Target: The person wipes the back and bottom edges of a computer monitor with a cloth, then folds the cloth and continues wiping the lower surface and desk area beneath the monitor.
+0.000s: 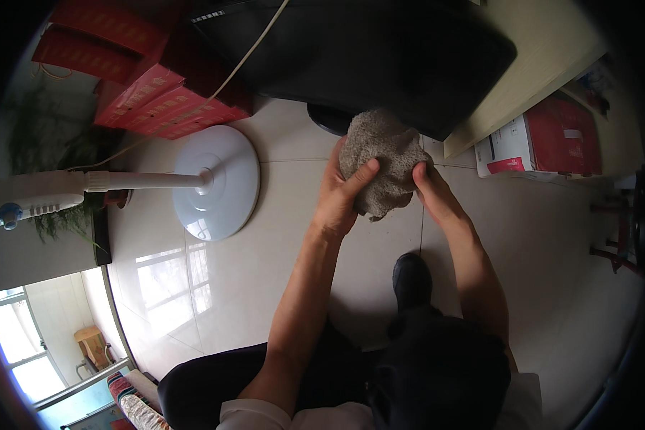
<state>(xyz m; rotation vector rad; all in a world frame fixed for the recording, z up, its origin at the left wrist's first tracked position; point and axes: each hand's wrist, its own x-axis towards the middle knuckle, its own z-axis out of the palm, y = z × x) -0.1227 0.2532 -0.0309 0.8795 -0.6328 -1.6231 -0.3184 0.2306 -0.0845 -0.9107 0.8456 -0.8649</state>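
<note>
A bunched grey-brown terry cloth (381,172) is held between both hands above the tiled floor. My left hand (339,191) grips its left side, thumb lying across the front. On the right edge, my right hand (435,188) pinches the cloth with the thumb in front. The fingers behind the cloth are mostly hidden. Just beyond the hands stands a flat black monitor or television (365,54), its dark screen tilted in view. Part of its round black base (328,118) shows below it.
A white pedestal fan's round base (215,183) stands left, its pole reaching sideways in view. Red cartons (156,105) are stacked behind it, and a pale cable (242,62) crosses the screen. At right are a wooden panel (521,97) and a red-and-white box (559,140).
</note>
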